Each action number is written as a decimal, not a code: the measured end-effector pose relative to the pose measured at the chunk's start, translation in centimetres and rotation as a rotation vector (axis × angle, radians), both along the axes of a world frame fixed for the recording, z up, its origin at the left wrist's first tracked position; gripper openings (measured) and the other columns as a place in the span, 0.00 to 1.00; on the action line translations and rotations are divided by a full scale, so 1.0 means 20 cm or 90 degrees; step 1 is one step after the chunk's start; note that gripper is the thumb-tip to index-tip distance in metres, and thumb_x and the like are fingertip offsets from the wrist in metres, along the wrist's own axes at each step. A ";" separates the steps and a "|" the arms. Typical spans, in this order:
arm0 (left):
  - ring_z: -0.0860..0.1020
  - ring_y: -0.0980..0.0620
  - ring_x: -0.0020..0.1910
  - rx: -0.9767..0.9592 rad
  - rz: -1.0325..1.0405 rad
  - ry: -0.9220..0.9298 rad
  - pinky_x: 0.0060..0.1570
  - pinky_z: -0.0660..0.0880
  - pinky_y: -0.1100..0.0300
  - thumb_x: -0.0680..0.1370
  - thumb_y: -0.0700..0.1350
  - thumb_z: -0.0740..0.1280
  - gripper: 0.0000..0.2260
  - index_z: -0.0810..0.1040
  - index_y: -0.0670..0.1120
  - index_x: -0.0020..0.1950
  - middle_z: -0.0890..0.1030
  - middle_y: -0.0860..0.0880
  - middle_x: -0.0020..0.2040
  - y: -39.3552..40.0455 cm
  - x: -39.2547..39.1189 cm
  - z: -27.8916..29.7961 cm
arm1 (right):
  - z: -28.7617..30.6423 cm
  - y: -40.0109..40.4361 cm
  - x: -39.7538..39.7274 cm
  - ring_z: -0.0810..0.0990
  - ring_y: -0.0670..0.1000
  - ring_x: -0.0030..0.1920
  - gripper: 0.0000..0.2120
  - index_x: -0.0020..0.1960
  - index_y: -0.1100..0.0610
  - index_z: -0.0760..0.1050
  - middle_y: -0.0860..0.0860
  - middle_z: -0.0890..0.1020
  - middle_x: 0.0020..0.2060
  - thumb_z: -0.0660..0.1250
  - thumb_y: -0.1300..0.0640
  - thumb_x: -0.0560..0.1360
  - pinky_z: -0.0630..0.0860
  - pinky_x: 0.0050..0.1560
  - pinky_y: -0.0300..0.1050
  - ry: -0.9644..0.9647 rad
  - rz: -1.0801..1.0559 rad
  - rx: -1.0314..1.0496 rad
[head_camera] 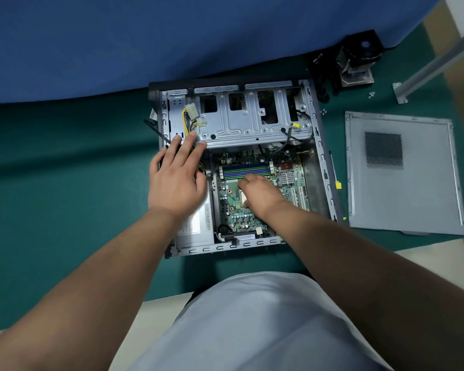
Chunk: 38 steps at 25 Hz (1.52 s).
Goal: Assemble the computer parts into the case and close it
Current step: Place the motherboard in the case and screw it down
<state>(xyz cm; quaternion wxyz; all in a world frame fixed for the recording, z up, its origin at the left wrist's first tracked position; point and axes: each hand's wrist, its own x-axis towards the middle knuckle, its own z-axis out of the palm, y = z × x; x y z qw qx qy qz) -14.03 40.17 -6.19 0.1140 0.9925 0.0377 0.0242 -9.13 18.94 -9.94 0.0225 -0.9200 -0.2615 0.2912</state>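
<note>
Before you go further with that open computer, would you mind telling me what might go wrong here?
The right hand works bare on the motherboard, so it may bend a part or smudge the chip beneath it. Loose cables near the left hand may snag. Small screws on the mat could get lost.

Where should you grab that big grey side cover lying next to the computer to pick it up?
Probably by its two long edges, one hand on each. The side cover lies flat on the green mat, right of the open case, so nothing sticks up to hold. Its rim is folded, so fingers could hook under it. Come from the near side, where nothing blocks the way.
</note>
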 end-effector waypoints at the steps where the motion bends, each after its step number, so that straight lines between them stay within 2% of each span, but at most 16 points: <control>1: 0.57 0.51 0.82 -0.002 0.001 0.004 0.78 0.54 0.49 0.79 0.50 0.55 0.27 0.65 0.56 0.79 0.61 0.55 0.82 0.00 0.00 0.01 | 0.02 0.00 0.00 0.72 0.56 0.68 0.26 0.73 0.56 0.71 0.54 0.74 0.67 0.72 0.63 0.76 0.73 0.70 0.50 0.018 -0.006 0.001; 4: 0.55 0.51 0.82 0.006 -0.006 0.013 0.78 0.52 0.50 0.80 0.51 0.54 0.27 0.64 0.57 0.80 0.59 0.56 0.83 0.00 -0.01 0.02 | 0.12 -0.06 0.03 0.72 0.56 0.71 0.24 0.76 0.52 0.69 0.51 0.71 0.73 0.67 0.50 0.81 0.72 0.71 0.55 0.103 0.042 -0.014; 7: 0.53 0.48 0.82 0.030 -0.012 0.032 0.78 0.52 0.48 0.81 0.52 0.53 0.27 0.59 0.57 0.82 0.56 0.56 0.83 0.01 -0.02 0.02 | 0.26 -0.16 0.07 0.73 0.55 0.70 0.22 0.74 0.52 0.72 0.51 0.72 0.74 0.64 0.46 0.82 0.71 0.71 0.55 0.119 0.026 0.050; 10: 0.56 0.39 0.79 0.079 0.002 0.054 0.75 0.52 0.41 0.79 0.50 0.61 0.27 0.63 0.56 0.79 0.62 0.51 0.81 -0.04 0.01 0.05 | 0.44 -0.34 0.11 0.77 0.50 0.60 0.15 0.66 0.49 0.78 0.48 0.78 0.62 0.65 0.46 0.82 0.76 0.61 0.50 0.083 -0.068 0.209; 12: 0.62 0.37 0.74 0.068 -0.015 0.041 0.71 0.60 0.38 0.76 0.47 0.65 0.25 0.70 0.51 0.74 0.69 0.46 0.75 -0.08 0.10 0.10 | 0.56 -0.47 0.18 0.78 0.45 0.52 0.10 0.59 0.48 0.82 0.45 0.79 0.53 0.66 0.47 0.81 0.76 0.55 0.44 0.046 -0.125 0.284; 14: 0.67 0.38 0.71 0.032 -0.073 0.010 0.67 0.68 0.38 0.77 0.48 0.61 0.23 0.73 0.47 0.72 0.74 0.44 0.71 -0.17 0.23 0.14 | 0.65 -0.63 0.29 0.78 0.44 0.48 0.09 0.55 0.49 0.83 0.44 0.80 0.49 0.66 0.48 0.81 0.75 0.51 0.42 -0.009 -0.193 0.309; 16: 0.66 0.38 0.72 0.014 -0.111 0.004 0.69 0.68 0.39 0.80 0.50 0.60 0.22 0.73 0.46 0.73 0.74 0.43 0.73 -0.28 0.41 0.17 | 0.68 -0.78 0.42 0.78 0.44 0.47 0.08 0.53 0.51 0.83 0.45 0.81 0.48 0.67 0.49 0.81 0.76 0.52 0.43 -0.047 -0.249 0.298; 19: 0.59 0.42 0.79 -0.006 -0.086 0.024 0.75 0.60 0.41 0.83 0.51 0.62 0.24 0.67 0.50 0.79 0.66 0.45 0.80 -0.45 0.69 0.16 | 0.62 -0.95 0.58 0.78 0.43 0.46 0.06 0.53 0.51 0.82 0.44 0.82 0.48 0.68 0.50 0.80 0.75 0.53 0.42 -0.028 -0.324 0.268; 22: 0.47 0.47 0.83 -0.019 -0.012 0.065 0.80 0.46 0.44 0.85 0.57 0.54 0.25 0.56 0.59 0.83 0.52 0.51 0.85 -0.54 0.83 0.06 | 0.46 -1.04 0.72 0.80 0.48 0.53 0.09 0.58 0.53 0.82 0.48 0.83 0.53 0.69 0.52 0.80 0.74 0.56 0.40 0.005 -0.344 0.217; 24: 0.42 0.50 0.83 -0.011 0.006 0.059 0.80 0.40 0.46 0.85 0.59 0.50 0.26 0.51 0.61 0.84 0.47 0.54 0.85 -0.54 0.83 -0.01 | 0.35 -1.06 0.83 0.80 0.51 0.57 0.11 0.60 0.54 0.82 0.50 0.84 0.56 0.68 0.53 0.80 0.74 0.59 0.41 0.022 -0.342 0.186; 29: 0.44 0.52 0.83 0.004 0.023 0.041 0.80 0.43 0.46 0.84 0.60 0.49 0.27 0.51 0.61 0.83 0.48 0.55 0.85 -0.54 0.84 -0.06 | 0.09 -0.95 1.16 0.79 0.58 0.61 0.13 0.63 0.52 0.80 0.55 0.81 0.61 0.66 0.53 0.80 0.77 0.61 0.51 0.002 -0.277 0.074; 32: 0.44 0.53 0.83 0.005 0.030 0.026 0.80 0.43 0.46 0.84 0.60 0.50 0.26 0.52 0.61 0.83 0.49 0.56 0.85 -0.55 0.83 -0.06 | -0.01 -0.88 1.29 0.78 0.61 0.61 0.13 0.62 0.50 0.81 0.55 0.80 0.61 0.67 0.56 0.78 0.77 0.60 0.50 -0.088 -0.245 0.059; 35: 0.45 0.52 0.83 0.015 0.032 0.019 0.80 0.44 0.47 0.84 0.59 0.51 0.26 0.53 0.60 0.83 0.50 0.55 0.85 -0.55 0.83 -0.08 | -0.12 -0.82 1.36 0.74 0.58 0.62 0.14 0.63 0.47 0.81 0.51 0.81 0.59 0.68 0.54 0.78 0.73 0.61 0.49 -0.159 -0.137 -0.015; 38: 0.46 0.52 0.83 0.013 0.028 0.008 0.79 0.44 0.47 0.84 0.58 0.53 0.26 0.55 0.60 0.83 0.50 0.55 0.85 -0.55 0.84 -0.08 | -0.17 -0.79 1.37 0.74 0.57 0.59 0.14 0.60 0.47 0.82 0.49 0.82 0.55 0.67 0.57 0.77 0.71 0.57 0.48 -0.212 -0.105 -0.046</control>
